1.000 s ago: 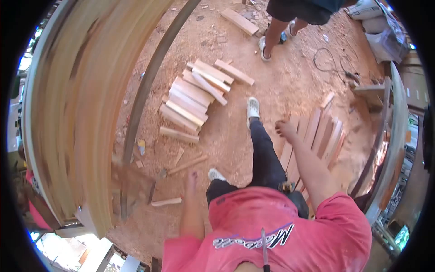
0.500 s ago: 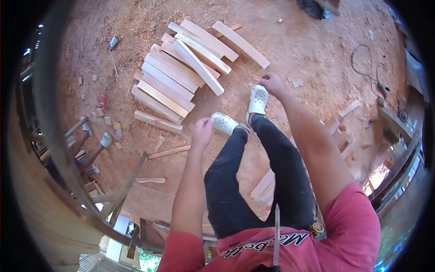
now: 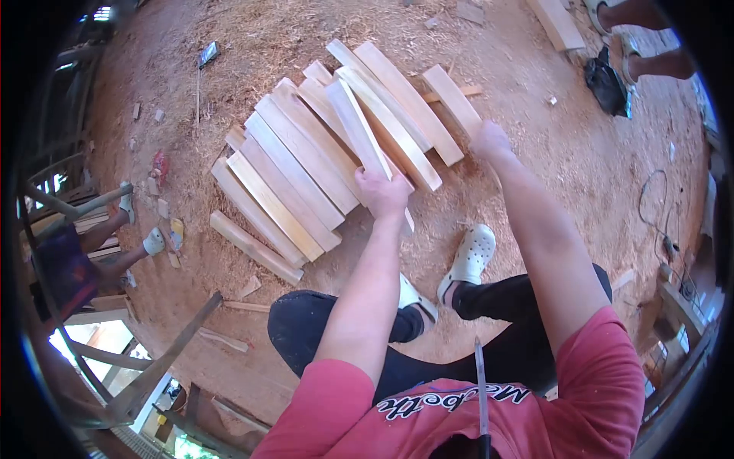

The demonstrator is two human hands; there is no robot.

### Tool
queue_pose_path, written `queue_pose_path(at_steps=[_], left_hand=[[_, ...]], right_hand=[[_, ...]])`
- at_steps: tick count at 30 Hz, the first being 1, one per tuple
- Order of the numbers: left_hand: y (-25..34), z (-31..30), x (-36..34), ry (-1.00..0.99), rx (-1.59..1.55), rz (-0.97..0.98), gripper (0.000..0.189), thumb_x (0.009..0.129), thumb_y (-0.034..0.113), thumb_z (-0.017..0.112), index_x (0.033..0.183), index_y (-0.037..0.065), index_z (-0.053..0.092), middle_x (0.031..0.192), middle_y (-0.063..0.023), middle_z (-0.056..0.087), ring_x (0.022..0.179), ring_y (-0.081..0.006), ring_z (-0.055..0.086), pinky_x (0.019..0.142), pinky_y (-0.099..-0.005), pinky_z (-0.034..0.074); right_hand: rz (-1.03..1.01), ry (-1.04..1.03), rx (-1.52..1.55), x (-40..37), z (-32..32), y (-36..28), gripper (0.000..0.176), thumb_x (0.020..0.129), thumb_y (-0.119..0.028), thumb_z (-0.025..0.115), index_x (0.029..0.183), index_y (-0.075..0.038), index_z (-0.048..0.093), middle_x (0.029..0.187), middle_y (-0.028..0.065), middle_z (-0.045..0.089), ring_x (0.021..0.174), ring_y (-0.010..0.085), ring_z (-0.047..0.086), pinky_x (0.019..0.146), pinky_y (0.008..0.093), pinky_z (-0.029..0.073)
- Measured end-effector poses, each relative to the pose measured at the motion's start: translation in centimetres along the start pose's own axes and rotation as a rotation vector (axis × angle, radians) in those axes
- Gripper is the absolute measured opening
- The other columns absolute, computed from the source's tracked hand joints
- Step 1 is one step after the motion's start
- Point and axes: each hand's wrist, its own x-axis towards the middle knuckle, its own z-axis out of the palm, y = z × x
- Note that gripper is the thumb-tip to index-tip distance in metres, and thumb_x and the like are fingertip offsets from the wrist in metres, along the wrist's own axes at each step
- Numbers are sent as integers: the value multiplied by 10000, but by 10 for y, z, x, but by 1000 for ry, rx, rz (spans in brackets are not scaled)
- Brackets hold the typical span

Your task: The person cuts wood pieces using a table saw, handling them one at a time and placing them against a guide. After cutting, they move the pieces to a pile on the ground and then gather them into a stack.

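Several pale wooden planks lie side by side on a sawdust-covered dirt floor. My left hand is closed over the near end of one long plank that lies on top of the pile. My right hand rests on the near end of a shorter plank at the pile's right side; its grip is not clear. My legs in dark trousers and white clogs are bent below the pile.
Another person's feet and a dark bag are at the top right. A seated person is at the left by a wooden frame. A cable lies right; scraps litter the left.
I have stepped up to the plank pile and bent down. Both hands, free in the air before, have come down onto plank ends, the left closing on one.
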Motion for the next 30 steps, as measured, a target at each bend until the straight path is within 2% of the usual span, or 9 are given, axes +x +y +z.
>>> queue_pose_path(at_steps=[5, 10, 14, 15, 16, 18, 19, 21, 30], left_hand=[[0, -3, 22, -141, -207, -582, 557, 679, 78, 674, 1187, -98, 528, 1117, -258, 577, 1095, -391, 575, 979, -413, 449], [-1, 21, 30, -20, -775, -488, 546, 818, 159, 632, 1290, -78, 496, 1227, -228, 586, 1176, -311, 557, 1002, -364, 424], [-1, 19, 17, 11, -991, -583, 541, 974, 247, 528, 1397, -69, 408, 1334, -184, 549, 1211, -258, 530, 1026, -341, 403], [1, 20, 10, -19, -993, -547, 557, 1003, 311, 503, 1398, -68, 401, 1327, -174, 551, 1198, -254, 537, 1022, -345, 407], [1, 20, 7, -10, -995, -553, 557, 1003, 311, 503, 1398, -68, 401, 1327, -174, 551, 1198, -254, 537, 1022, -345, 407], [-1, 18, 2, -138, -1158, -635, 590, 1009, 386, 490, 1402, -48, 414, 1335, -164, 547, 1205, -249, 534, 1023, -340, 405], [-5, 12, 2, -132, -1154, -639, 590, 1009, 386, 490, 1402, -48, 414, 1335, -164, 547, 1205, -249, 534, 1023, -340, 405], [-12, -1, 7, -237, -1201, -767, 618, 1011, 446, 462, 1414, -21, 415, 1350, -150, 543, 1224, -257, 529, 1046, -360, 398], [-7, -13, 16, -469, -1579, -775, 800, 969, 654, 351, 1495, 55, 298, 1494, -153, 395, 1351, -313, 419, 1116, -460, 349]], right_hand=[[-222, 43, 632, -4, -20, -29, 474, 685, -296, 744, 1048, 5, 690, 939, 172, 714, 923, 292, 686, 840, 367, 531], [-436, -249, 750, 27, -14, -88, 596, 753, -396, 766, 1184, -4, 639, 1123, 124, 670, 1011, 227, 615, 866, 360, 480], [-179, -245, 1021, 39, 11, -109, 733, 905, -579, 564, 1327, 21, 545, 1322, 216, 567, 1256, 281, 518, 1045, 405, 398], [-461, 20, 119, 25, 17, -105, 760, 954, -607, 455, 1360, 34, 505, 1395, 233, 506, 1289, 302, 492, 1071, 406, 383], [-469, 16, 112, 25, 16, -112, 760, 954, -607, 455, 1360, 34, 505, 1395, 233, 506, 1289, 302, 492, 1071, 406, 383], [-9, -122, 334, 22, 17, -126, 755, 962, -613, 436, 1356, 26, 521, 1360, 224, 542, 1252, 292, 525, 1062, 396, 397], [-13, -129, 332, 26, 23, -121, 755, 962, -613, 436, 1356, 26, 521, 1360, 224, 542, 1252, 292, 525, 1062, 396, 397], [-115, -654, 1257, 44, 39, -99, 775, 927, -634, 495, 1350, 14, 537, 1298, 198, 597, 1193, 274, 575, 1025, 388, 434], [-106, -979, 1296, 14, 3, -88, 833, 808, -505, 745, 1432, -61, 420, 1302, 153, 597, 1174, 282, 607, 1018, 445, 489]])
